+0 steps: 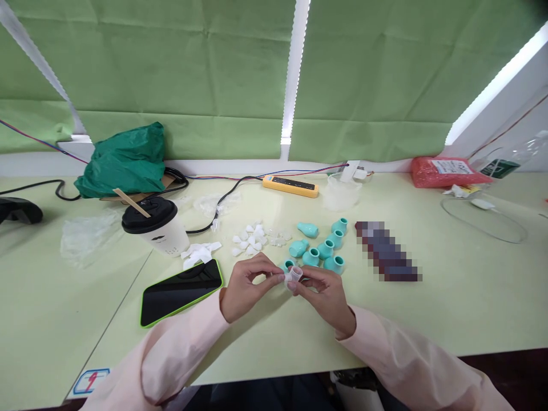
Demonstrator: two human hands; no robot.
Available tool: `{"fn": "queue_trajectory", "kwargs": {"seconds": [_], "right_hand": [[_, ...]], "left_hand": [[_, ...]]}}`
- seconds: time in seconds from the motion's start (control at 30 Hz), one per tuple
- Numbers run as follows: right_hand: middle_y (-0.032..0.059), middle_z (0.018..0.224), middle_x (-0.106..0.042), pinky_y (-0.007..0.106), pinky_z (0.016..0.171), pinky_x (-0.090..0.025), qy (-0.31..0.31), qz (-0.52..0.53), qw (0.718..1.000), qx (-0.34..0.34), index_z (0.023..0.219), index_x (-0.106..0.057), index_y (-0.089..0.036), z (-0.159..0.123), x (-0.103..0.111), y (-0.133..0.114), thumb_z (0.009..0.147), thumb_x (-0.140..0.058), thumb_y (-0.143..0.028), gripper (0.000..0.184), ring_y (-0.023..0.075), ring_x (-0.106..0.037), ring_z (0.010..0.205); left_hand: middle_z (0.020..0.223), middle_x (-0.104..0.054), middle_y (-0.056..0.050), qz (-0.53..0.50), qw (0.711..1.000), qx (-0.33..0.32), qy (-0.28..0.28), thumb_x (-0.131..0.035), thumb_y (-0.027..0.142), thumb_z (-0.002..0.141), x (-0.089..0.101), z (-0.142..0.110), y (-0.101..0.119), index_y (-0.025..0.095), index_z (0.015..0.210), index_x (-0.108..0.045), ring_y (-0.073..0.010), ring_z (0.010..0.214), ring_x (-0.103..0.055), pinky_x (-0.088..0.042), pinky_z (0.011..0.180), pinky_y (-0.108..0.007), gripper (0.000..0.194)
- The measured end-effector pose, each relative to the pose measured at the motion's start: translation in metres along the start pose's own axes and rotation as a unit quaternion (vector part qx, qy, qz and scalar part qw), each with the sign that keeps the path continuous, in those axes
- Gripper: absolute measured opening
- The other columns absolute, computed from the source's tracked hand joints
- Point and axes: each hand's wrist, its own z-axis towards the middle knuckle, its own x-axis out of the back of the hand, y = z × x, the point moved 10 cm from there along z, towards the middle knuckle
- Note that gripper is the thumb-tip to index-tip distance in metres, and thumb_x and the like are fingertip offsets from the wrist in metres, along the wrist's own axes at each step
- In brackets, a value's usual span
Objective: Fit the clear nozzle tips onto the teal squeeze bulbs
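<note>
Between my two hands, over the near middle of the table, is a small translucent plastic piece with a round open mouth (295,273). My right hand (325,292) pinches it from the right with thumb and fingers. My left hand (250,287) has its thumb and index finger pressed together at the piece's left side; what lies between those fingertips is too small to tell. Just beyond the hands are several teal bulb-shaped pieces with round openings (311,257), some upright and some lying over. Left of them lie a pile of small white pieces (252,240) and some small clear pieces (279,237).
A phone (182,292) and crumpled tissue (199,253) lie left of my hands, by a lidded paper cup (156,231). Farther back are a green bag (124,162), yellow power strip (290,186) and red package (447,172). A pixelated dark object (387,251) lies right.
</note>
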Motion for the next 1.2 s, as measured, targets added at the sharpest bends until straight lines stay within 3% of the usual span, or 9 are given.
{"fn": "queue_trajectory", "kwargs": {"seconds": [0.2, 0.4, 0.5, 0.7, 0.9, 0.93, 1.0, 1.1, 1.2], "right_hand": [[-0.0002, 0.055, -0.057, 0.023, 0.043, -0.049, -0.005, 0.079, 0.994, -0.080, 0.071, -0.066, -0.017, 0.001, -0.003, 0.012, 0.060, -0.065, -0.027, 0.015, 0.0092, -0.049, 0.043], [-0.0009, 0.052, -0.056, 0.023, 0.041, -0.048, -0.003, 0.120, 0.987, -0.109, 0.064, -0.064, -0.016, 0.002, -0.005, 0.013, 0.057, -0.067, -0.029, 0.015, 0.0095, -0.050, 0.042], [-0.0018, 0.051, -0.055, 0.022, 0.041, -0.047, -0.009, 0.140, 0.983, -0.121, 0.063, -0.064, -0.016, 0.001, -0.008, 0.014, 0.056, -0.067, -0.027, 0.014, 0.0088, -0.050, 0.041], [-0.0018, 0.050, -0.056, 0.021, 0.041, -0.045, -0.022, 0.165, 0.978, -0.128, 0.064, -0.064, -0.015, 0.001, -0.011, 0.016, 0.057, -0.067, -0.023, 0.010, 0.0078, -0.049, 0.040], [-0.0024, 0.045, -0.054, 0.021, 0.040, -0.045, -0.035, 0.171, 0.974, -0.142, 0.061, -0.063, -0.015, -0.001, -0.014, 0.018, 0.058, -0.066, -0.024, 0.010, 0.0079, -0.048, 0.038], [-0.0024, 0.046, -0.054, 0.021, 0.040, -0.045, -0.035, 0.172, 0.974, -0.142, 0.061, -0.063, -0.015, -0.001, -0.014, 0.018, 0.057, -0.067, -0.023, 0.010, 0.0079, -0.048, 0.038], [-0.0023, 0.046, -0.054, 0.020, 0.041, -0.044, -0.032, 0.175, 0.975, -0.136, 0.062, -0.063, -0.014, 0.000, -0.013, 0.017, 0.056, -0.068, -0.022, 0.011, 0.0079, -0.049, 0.038], [-0.0017, 0.049, -0.056, 0.020, 0.041, -0.044, -0.030, 0.173, 0.976, -0.125, 0.063, -0.064, -0.014, 0.001, -0.011, 0.015, 0.056, -0.068, -0.021, 0.011, 0.0078, -0.049, 0.039], [-0.0007, 0.052, -0.057, 0.020, 0.041, -0.045, -0.040, 0.173, 0.977, -0.117, 0.064, -0.064, -0.014, 0.002, -0.013, 0.013, 0.059, -0.066, -0.021, 0.009, 0.0076, -0.050, 0.039]], "left_hand": [[0.074, -0.060, -0.005, 0.140, 0.975, -0.163, 0.054, -0.053, 0.007, 0.071, -0.005, -0.017, 0.033, 0.016, 0.085, -0.059, -0.0127, 0.068, -0.047, -0.043, 0.060, -0.028, 0.018], [0.083, -0.059, -0.011, 0.341, 0.885, -0.314, 0.048, -0.050, 0.004, 0.071, -0.025, -0.035, 0.047, 0.012, 0.096, -0.051, -0.0177, 0.079, -0.050, -0.043, 0.062, -0.033, 0.026], [0.086, -0.059, -0.012, 0.377, 0.864, -0.330, 0.048, -0.051, 0.004, 0.071, -0.028, -0.038, 0.046, 0.012, 0.098, -0.049, -0.0186, 0.080, -0.051, -0.044, 0.061, -0.033, 0.029], [0.080, -0.060, -0.009, 0.328, 0.894, -0.302, 0.049, -0.055, 0.005, 0.068, -0.020, -0.030, 0.050, 0.013, 0.091, -0.051, -0.0154, 0.072, -0.047, -0.045, 0.057, -0.030, 0.025], [0.081, -0.059, -0.015, 0.420, 0.815, -0.398, 0.025, -0.054, 0.006, 0.066, -0.033, -0.042, 0.060, 0.007, 0.096, -0.050, -0.0216, 0.075, -0.048, -0.044, 0.053, -0.033, 0.030], [0.081, -0.058, -0.016, 0.408, 0.821, -0.399, 0.022, -0.053, 0.005, 0.066, -0.033, -0.043, 0.061, 0.006, 0.097, -0.050, -0.0221, 0.076, -0.048, -0.044, 0.053, -0.033, 0.031], [0.085, -0.057, -0.016, 0.348, 0.864, -0.364, 0.017, -0.051, 0.003, 0.067, -0.028, -0.039, 0.060, 0.007, 0.098, -0.050, -0.0215, 0.079, -0.047, -0.044, 0.057, -0.034, 0.031], [0.089, -0.054, -0.014, 0.214, 0.942, -0.259, -0.007, -0.045, 0.006, 0.071, -0.019, -0.027, 0.051, 0.011, 0.098, -0.053, -0.0195, 0.081, -0.046, -0.043, 0.064, -0.036, 0.028], [0.090, -0.053, -0.011, 0.107, 0.980, -0.165, -0.032, -0.039, 0.010, 0.077, -0.016, -0.021, 0.039, 0.016, 0.099, -0.055, -0.0186, 0.082, -0.046, -0.041, 0.068, -0.036, 0.028]]}}
